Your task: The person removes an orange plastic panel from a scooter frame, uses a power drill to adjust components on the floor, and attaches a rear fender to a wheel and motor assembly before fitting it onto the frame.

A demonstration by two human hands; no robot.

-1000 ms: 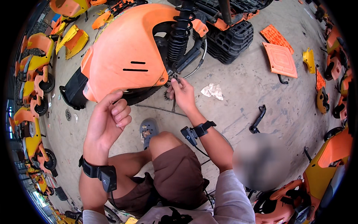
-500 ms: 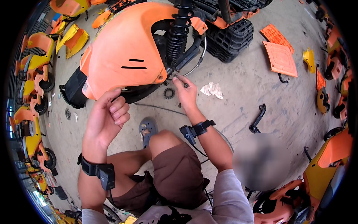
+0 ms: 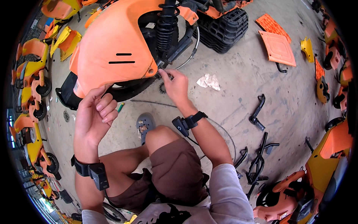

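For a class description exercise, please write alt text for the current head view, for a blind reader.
The wearer's bare left hand is at the lower edge of a large orange cover; the right hand is by its corner, below a black coil spring. An orange panel lies on the grey floor.

My two hands (image 3: 96,115), two black wrist units (image 3: 99,177) on me, one orange fender (image 3: 99,41) with two dark slots (image 3: 121,62), one black coil spring (image 3: 165,33), one grey clog (image 3: 146,122) in view, one crumpled white cloth (image 3: 209,81), two overlapping flat orange panels (image 3: 277,48)
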